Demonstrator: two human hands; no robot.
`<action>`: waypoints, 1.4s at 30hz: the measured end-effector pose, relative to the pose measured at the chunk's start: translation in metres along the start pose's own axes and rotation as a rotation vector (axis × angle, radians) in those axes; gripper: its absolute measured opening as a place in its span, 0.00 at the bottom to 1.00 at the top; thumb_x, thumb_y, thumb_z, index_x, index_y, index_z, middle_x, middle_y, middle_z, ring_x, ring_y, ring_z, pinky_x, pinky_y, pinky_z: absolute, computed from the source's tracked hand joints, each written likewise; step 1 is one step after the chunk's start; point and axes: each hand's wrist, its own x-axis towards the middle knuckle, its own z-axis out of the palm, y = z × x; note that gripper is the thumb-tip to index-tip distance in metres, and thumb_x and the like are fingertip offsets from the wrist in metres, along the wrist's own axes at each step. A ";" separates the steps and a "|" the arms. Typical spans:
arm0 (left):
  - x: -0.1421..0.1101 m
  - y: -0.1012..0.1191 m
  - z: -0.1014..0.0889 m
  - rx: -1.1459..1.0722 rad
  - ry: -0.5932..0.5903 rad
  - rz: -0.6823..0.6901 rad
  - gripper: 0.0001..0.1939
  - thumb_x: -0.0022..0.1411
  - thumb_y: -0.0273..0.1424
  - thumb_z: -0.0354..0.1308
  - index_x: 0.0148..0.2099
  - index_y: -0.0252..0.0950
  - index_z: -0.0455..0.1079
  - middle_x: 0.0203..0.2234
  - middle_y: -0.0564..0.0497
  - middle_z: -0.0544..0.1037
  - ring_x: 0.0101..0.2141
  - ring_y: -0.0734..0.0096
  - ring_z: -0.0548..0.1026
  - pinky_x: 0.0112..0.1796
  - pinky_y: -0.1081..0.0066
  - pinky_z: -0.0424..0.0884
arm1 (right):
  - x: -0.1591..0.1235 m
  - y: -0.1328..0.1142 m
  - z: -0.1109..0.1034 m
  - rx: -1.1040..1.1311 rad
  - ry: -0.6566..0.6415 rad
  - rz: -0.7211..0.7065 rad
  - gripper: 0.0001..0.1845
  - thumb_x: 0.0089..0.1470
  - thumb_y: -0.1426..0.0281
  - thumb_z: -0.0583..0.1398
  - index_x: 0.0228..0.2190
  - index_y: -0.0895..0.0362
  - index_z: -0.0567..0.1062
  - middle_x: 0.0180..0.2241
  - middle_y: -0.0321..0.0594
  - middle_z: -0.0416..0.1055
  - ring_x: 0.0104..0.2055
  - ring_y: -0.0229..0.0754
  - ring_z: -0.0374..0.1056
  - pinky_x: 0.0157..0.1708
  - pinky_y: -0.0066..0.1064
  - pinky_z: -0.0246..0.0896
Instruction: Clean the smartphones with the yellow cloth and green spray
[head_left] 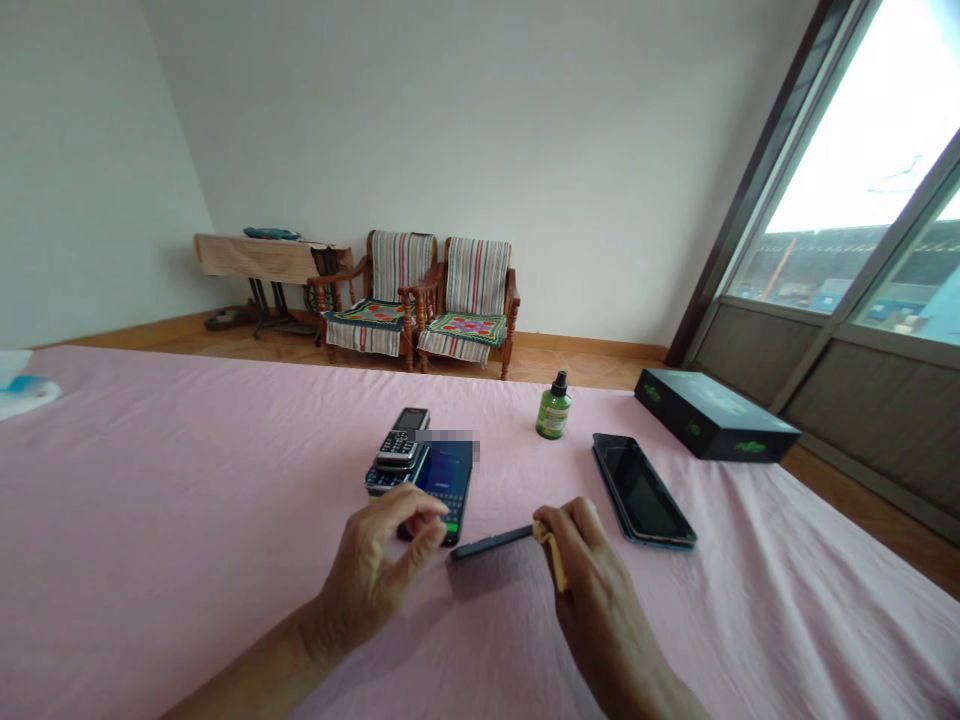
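Note:
My right hand (592, 565) is closed round one end of a dark, thin smartphone (491, 543), seen nearly edge-on and tilted over the bed sheet. A folded yellow cloth (553, 556) is pinched in the same hand. My left hand (379, 560) hovers just left of the phone's other end, fingers curved, a gap between thumb and forefinger, nothing in them. Partly behind its fingertips lies a smartphone (453, 470) with a lit blue screen and keyboard. Beside that, a silver keypad phone (403, 440) rests on another dark keypad phone (384, 481).
On the pink sheet (187, 500) stand a green spray bottle (553, 412) and a black box (712, 415) at the right. A dark tablet (643, 492) lies right of my right hand. Beyond the bed's far edge are two wooden chairs (472, 285).

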 end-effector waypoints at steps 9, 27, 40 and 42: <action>-0.008 -0.012 0.019 0.510 -0.051 -0.056 0.20 0.58 0.43 0.61 0.47 0.35 0.68 0.39 0.44 0.74 0.41 0.50 0.72 0.42 0.54 0.70 | 0.000 0.015 -0.009 -0.002 0.023 0.062 0.19 0.51 0.86 0.46 0.35 0.57 0.70 0.31 0.42 0.63 0.30 0.43 0.63 0.28 0.32 0.60; 0.015 0.006 0.030 0.374 -0.043 -0.196 0.23 0.51 0.32 0.61 0.50 0.35 0.63 0.44 0.43 0.73 0.46 0.51 0.73 0.46 0.55 0.69 | 0.005 0.021 -0.015 -0.010 0.071 0.093 0.20 0.48 0.88 0.47 0.32 0.57 0.71 0.31 0.40 0.62 0.30 0.41 0.62 0.30 0.30 0.59; 0.025 -0.004 0.037 0.096 0.048 -0.358 0.20 0.65 0.37 0.46 0.50 0.30 0.70 0.43 0.40 0.79 0.46 0.54 0.77 0.45 0.58 0.73 | 0.006 0.028 -0.016 -0.026 0.094 0.108 0.16 0.52 0.85 0.48 0.32 0.58 0.70 0.30 0.39 0.61 0.28 0.40 0.62 0.28 0.30 0.56; 0.020 -0.009 0.038 0.115 0.039 -0.364 0.22 0.65 0.38 0.48 0.52 0.29 0.70 0.46 0.37 0.78 0.49 0.50 0.75 0.49 0.53 0.70 | 0.005 0.027 -0.016 -0.025 0.109 0.099 0.16 0.52 0.85 0.48 0.31 0.57 0.70 0.30 0.39 0.61 0.28 0.40 0.62 0.28 0.30 0.56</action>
